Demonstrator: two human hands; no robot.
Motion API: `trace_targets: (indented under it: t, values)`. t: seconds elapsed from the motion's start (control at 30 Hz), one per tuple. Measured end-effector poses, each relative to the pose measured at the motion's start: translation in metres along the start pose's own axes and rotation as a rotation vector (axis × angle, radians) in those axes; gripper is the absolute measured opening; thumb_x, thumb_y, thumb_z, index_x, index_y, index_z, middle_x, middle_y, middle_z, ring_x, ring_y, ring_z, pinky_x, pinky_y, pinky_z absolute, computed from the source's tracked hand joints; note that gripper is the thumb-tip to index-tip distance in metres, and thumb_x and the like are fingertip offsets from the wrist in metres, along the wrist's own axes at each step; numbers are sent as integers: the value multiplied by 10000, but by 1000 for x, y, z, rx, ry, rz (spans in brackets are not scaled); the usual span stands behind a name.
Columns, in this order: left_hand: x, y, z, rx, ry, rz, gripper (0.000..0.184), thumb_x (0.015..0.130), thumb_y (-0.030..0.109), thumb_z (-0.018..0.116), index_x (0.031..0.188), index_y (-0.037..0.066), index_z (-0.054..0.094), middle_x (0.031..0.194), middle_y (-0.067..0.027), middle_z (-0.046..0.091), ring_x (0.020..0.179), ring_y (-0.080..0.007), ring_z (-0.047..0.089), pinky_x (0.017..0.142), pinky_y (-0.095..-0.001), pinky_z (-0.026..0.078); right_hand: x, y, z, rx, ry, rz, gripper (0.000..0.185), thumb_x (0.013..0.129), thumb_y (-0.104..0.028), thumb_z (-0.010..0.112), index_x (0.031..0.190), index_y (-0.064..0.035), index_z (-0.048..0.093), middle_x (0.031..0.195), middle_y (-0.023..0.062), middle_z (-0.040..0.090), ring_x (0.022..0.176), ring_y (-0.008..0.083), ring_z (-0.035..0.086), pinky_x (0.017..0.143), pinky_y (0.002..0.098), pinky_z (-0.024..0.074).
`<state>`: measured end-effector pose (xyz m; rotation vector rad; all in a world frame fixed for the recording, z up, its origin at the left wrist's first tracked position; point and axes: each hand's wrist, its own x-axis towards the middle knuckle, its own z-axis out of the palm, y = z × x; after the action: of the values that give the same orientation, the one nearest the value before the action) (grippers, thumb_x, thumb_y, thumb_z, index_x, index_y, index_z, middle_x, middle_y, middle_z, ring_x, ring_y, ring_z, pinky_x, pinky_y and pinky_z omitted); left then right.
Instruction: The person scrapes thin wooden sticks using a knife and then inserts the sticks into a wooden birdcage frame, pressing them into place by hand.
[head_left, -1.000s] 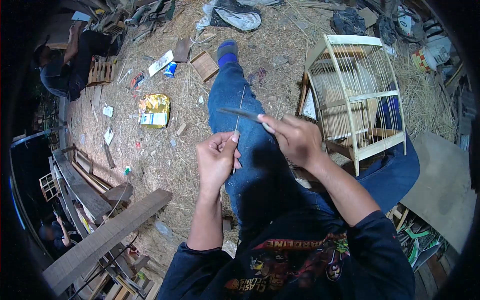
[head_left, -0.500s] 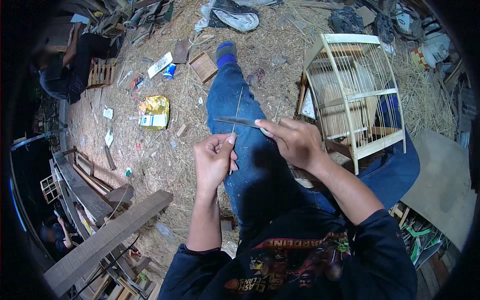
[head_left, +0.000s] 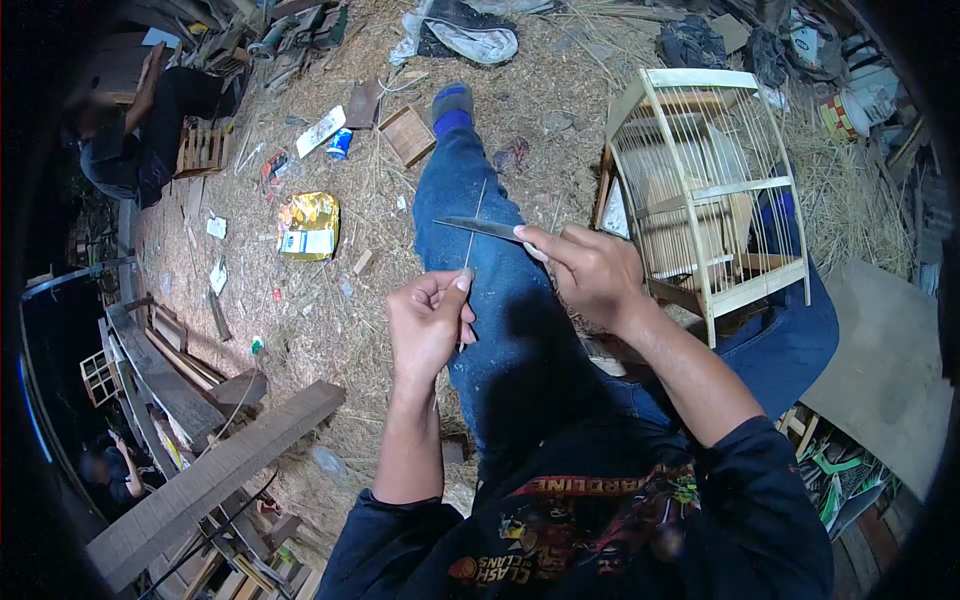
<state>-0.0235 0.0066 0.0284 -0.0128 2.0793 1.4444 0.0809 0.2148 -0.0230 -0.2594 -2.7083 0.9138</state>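
Note:
My left hand (head_left: 432, 318) is closed on a thin stick (head_left: 476, 226), pinched between thumb and fingers above my jeans-clad leg. The stick points up and away, with a short end showing below the fist. My right hand (head_left: 590, 272) grips a knife (head_left: 482, 228) by its handle, and the blade points left across the stick, above my left fingertips. Whether the blade touches the stick I cannot tell. To the right of my right hand stands a wooden birdcage (head_left: 705, 200) with thin bars, over my bent leg.
A gold packet (head_left: 308, 226), a blue can (head_left: 340, 144) and a small wooden box (head_left: 407, 134) lie on the littered ground. A thick plank (head_left: 215, 480) juts in at lower left. A person (head_left: 125, 150) sits at upper left, another (head_left: 112, 470) at lower left.
Over the last second the knife blade has shifted along the stick, slightly toward me and then away again. My left hand has moved a little to the left with the stick.

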Motion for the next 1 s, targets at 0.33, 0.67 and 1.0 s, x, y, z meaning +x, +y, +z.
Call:
trace_targets:
  t: [0.33, 0.67, 1.0]
  values:
    - [-5, -1, -3, -5, -8, 8, 165, 1027, 99, 734, 1020, -62, 769, 657, -68, 677, 445, -106, 566, 428, -249, 446, -6, -8, -1, 38, -19, -35, 299, 1030, -261, 647, 1272, -364, 789, 723, 37, 624, 615, 278, 682, 520, 422, 537]
    - [-10, -6, -5, -19, -18, 12, 189, 1029, 129, 741, 1027, -58, 769, 659, -72, 681, 441, -118, 573, 427, -253, 454, -2, 18, 8, 13, -1, 172, 365, 1088, -225, 567, 1389, -348, 734, 837, 59, 697, 710, 263, 711, 665, 414, 589]
    - [-27, -2, 45, -238, -264, 66, 213, 1068, 142, 704, 1140, -54, 748, 721, -83, 712, 530, -127, 661, 485, -245, 502, -73, 85, 71, 87, 140, 471, 672, 941, 81, 591, 1575, -139, 542, 1121, 260, 580, 1013, 462, 635, 920, 515, 519]
